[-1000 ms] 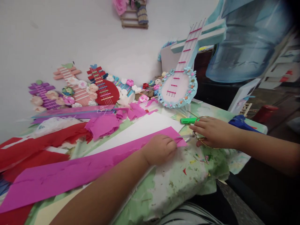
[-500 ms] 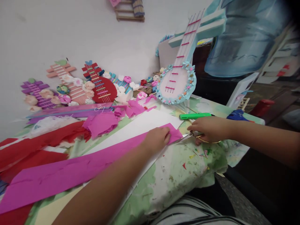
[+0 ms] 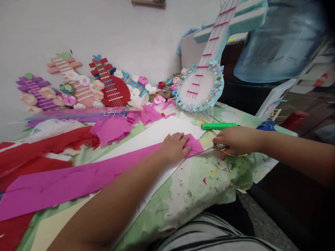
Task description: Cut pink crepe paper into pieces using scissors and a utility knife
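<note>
Flattening out now, the left hand (image 3: 175, 148) has gone from a curled grip to spread fingers, palm down on the pink paper strip (image 3: 78, 181), just short of its right end. And the scissors (image 3: 214, 147)? They're in the right hand (image 3: 231, 141), fingers closed around the gold-coloured handles, the silver blades pointing left along the strip's lower edge towards the left thumb. Whether those blades lie over or under the paper, the view doesn't settle. The two hands are apart, with the end of the strip and the blades between them.

What a long run of pink it is, slanting from the lower left up to the hands, crossing a white sheet (image 3: 167, 127) that shows on both sides of it! Just beyond the right hand sits a bright green tool (image 3: 219, 126), lying flat on the green-and-white table cover (image 3: 180, 205), and nearer the person small scraps dot the cover, one of them a red scrap (image 3: 204, 180).

Over to the left, crumpled pink paper (image 3: 111, 130) sits beside red paper (image 3: 52, 146) and a tangle of white string (image 3: 53, 129). Behind, a red model instrument (image 3: 117, 92) leans by the wall, while a larger pale blue one (image 3: 197, 87), ringed with little flowers, stands tilted in front of the big water bottle's side of the table.
</note>
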